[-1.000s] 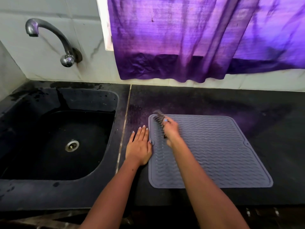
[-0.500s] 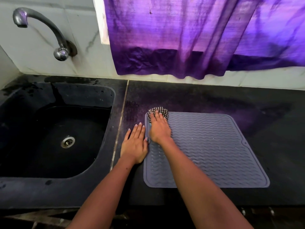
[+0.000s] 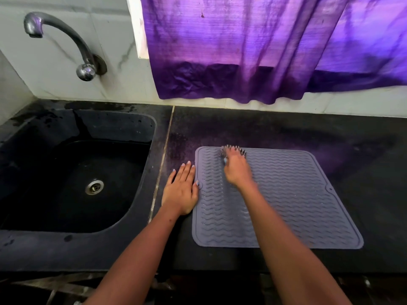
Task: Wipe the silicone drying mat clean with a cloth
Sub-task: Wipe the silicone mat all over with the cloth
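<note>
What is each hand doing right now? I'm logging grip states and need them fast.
Left hand: open, flat on the counter, thumb touching the mat edge.
Right hand: pressing the checked cloth onto the mat's far edge, blurred.

Home kitchen: dark stone counter (image 3: 286, 128), sink (image 3: 72, 133), wall tap (image 3: 66, 40), curtain (image 3: 253, 51).

Black sink (image 3: 72, 216) left in the dark counter (image 3: 286, 133); tap (image 3: 72, 42) above; purple curtain (image 3: 253, 51) behind.
</note>
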The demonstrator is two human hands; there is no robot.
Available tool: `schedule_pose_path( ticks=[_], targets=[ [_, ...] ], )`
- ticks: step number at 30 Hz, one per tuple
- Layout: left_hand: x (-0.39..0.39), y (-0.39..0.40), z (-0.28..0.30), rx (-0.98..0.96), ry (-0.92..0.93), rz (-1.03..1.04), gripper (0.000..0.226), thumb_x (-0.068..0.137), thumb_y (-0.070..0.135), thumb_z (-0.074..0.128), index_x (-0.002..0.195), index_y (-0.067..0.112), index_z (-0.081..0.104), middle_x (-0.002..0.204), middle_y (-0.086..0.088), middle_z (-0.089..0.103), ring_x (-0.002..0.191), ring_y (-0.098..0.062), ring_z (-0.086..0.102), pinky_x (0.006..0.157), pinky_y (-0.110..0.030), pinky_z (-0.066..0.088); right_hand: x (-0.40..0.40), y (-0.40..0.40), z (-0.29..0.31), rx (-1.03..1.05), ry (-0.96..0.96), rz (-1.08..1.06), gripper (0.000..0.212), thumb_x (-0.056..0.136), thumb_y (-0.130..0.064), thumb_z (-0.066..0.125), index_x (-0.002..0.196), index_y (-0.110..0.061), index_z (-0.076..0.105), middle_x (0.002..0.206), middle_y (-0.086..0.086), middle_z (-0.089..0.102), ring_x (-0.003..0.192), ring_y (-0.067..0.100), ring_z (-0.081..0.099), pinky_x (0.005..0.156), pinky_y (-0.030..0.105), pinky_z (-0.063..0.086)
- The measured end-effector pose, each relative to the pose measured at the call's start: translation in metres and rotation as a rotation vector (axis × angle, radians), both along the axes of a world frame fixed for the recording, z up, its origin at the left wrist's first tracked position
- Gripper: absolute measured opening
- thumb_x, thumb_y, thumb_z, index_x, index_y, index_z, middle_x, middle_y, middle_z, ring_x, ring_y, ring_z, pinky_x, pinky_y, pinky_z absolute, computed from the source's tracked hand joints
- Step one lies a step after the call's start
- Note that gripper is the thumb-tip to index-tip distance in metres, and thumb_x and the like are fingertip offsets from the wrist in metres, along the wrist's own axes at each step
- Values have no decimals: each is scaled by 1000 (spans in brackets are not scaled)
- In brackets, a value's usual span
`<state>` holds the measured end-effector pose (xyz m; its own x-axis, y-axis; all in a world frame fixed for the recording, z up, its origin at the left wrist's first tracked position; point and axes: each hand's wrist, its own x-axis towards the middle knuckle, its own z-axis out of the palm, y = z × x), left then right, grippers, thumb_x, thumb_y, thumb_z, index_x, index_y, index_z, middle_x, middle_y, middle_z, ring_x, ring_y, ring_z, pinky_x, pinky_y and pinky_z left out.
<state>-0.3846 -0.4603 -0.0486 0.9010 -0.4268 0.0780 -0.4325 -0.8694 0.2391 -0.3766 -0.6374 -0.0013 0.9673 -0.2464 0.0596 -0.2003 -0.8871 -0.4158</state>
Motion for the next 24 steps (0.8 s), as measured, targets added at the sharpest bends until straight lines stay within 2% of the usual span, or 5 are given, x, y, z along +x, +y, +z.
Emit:
schedule_pose_path(
  ticks=[10, 14, 17, 22, 24],
  targets=[
    [0, -1, -1, 8, 5, 15, 84, 75, 49, -13, 149, 15, 10, 158, 1, 4, 145, -11, -1, 118, -33, -5, -8, -3, -15, -65, 215, 119, 59, 100, -22, 31, 150, -14, 0, 158, 6, -10, 146, 19, -8, 118, 34, -3],
    [-1, -1, 0, 10, 2, 20, 83, 76, 49, -11, 149, 16, 12, 158, 2, 6, 145, -10, 1, 118, -32, -3, -2, -19, 7, 651, 133, -16, 45, 100, -10, 36, 145, -10, 31, 150, 9, 33, 138, 22, 32, 111, 28, 28],
    [0, -1, 0, -2, 8, 26, 82, 78, 49, -8, 149, 16, 15, 158, 2, 8, 145, -10, 3, 118, -32, -2, 0, -48, 38, 1042, -2, -262, 35, 100, -14, 37, 132, -5, 49, 106, 7, 61, 91, 17, 57, 68, 19, 45],
    [0, -1, -2, -11, -3, 35, 80, 79, 50, -5, 148, 16, 18, 157, 2, 12, 145, -10, 6, 118, -32, 0, -45, -58, 59, 310, 180, 39, 45, 100, -15, 38, 144, -17, 34, 116, 12, 56, 91, 18, 60, 74, 17, 49],
    [0, -1, -2, 5, -3, 37, 81, 78, 51, -6, 148, 16, 16, 157, 3, 11, 145, -10, 6, 118, -32, 0, -66, -43, 35, 76, 330, 148, 50, 99, -19, 38, 147, -14, 25, 146, 15, 38, 129, 28, 44, 105, 30, 37]
  ],
)
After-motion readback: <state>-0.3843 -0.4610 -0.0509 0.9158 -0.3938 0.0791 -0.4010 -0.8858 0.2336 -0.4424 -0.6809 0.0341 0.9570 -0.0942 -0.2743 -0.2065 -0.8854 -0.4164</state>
